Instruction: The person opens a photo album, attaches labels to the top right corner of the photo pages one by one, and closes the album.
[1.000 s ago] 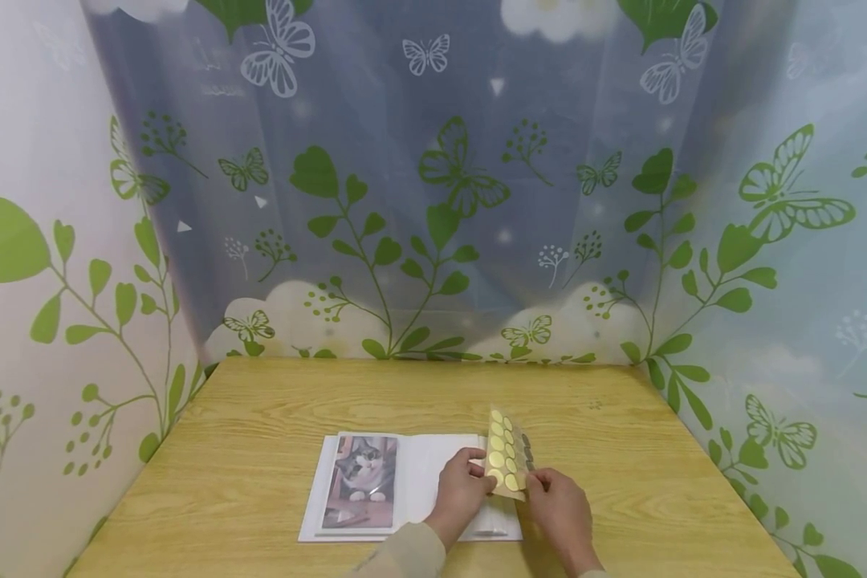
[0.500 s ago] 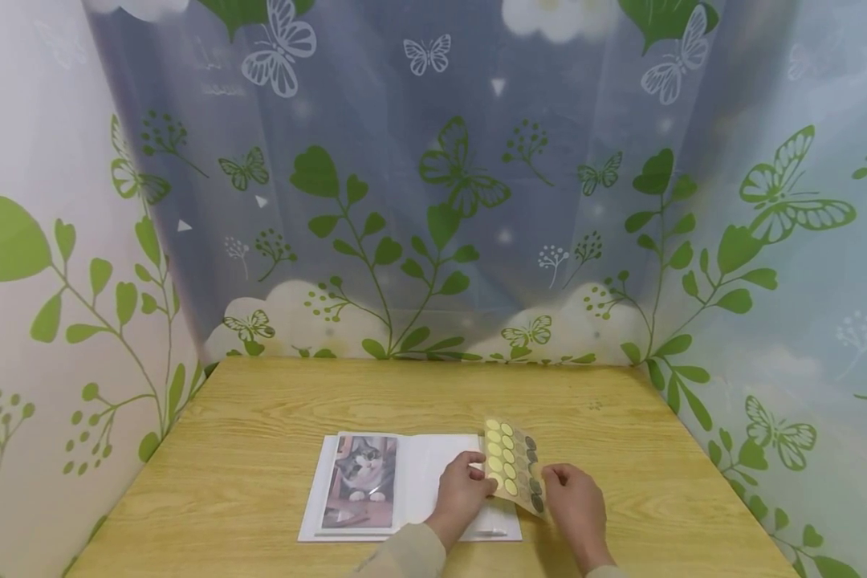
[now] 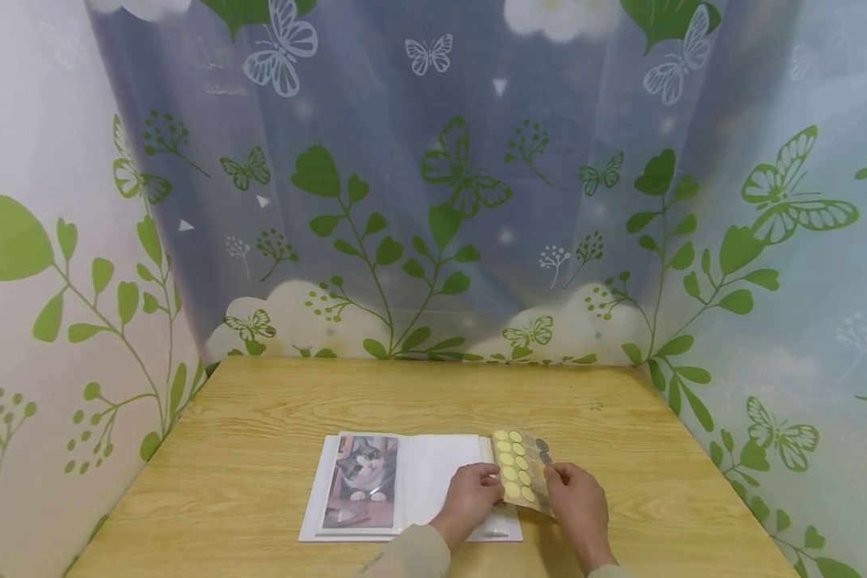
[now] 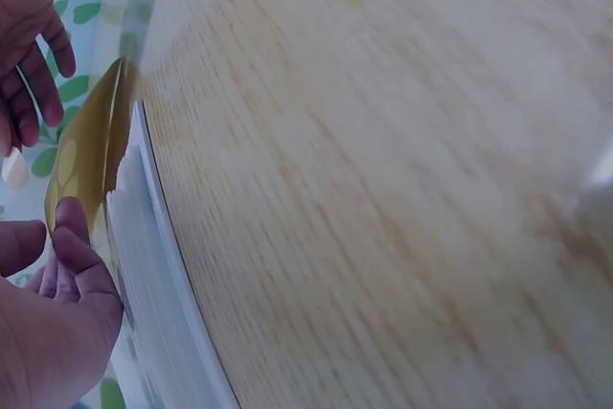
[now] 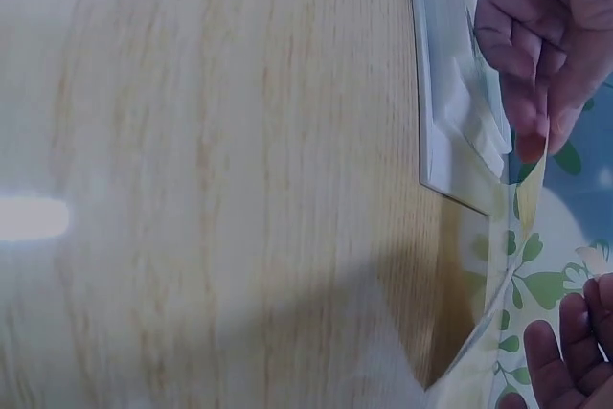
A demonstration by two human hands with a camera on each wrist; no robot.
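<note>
A white photo album (image 3: 433,474) lies open on the wooden table (image 3: 260,401), with a cat photo (image 3: 361,482) in its left page. My left hand (image 3: 470,498) rests on the right page and pinches the left edge of a sheet of round gold stickers (image 3: 518,474), which leans low over the album's right edge. In the left wrist view the thumb and fingers of the left hand (image 4: 53,323) pinch the sheet (image 4: 86,155). My right hand (image 3: 578,502) sits just right of the sheet, its fingers (image 4: 29,55) loosely bent and holding nothing.
Curtains printed with green leaves and butterflies (image 3: 448,168) close in the table at the back and on both sides. Bare wood (image 5: 239,189) spreads around the album (image 5: 450,112) to the left, right and far side.
The sticker sheet has tipped down from nearly upright to almost flat and shifted right. My right hand let go of it, drew away, then came back beside its edge.
</note>
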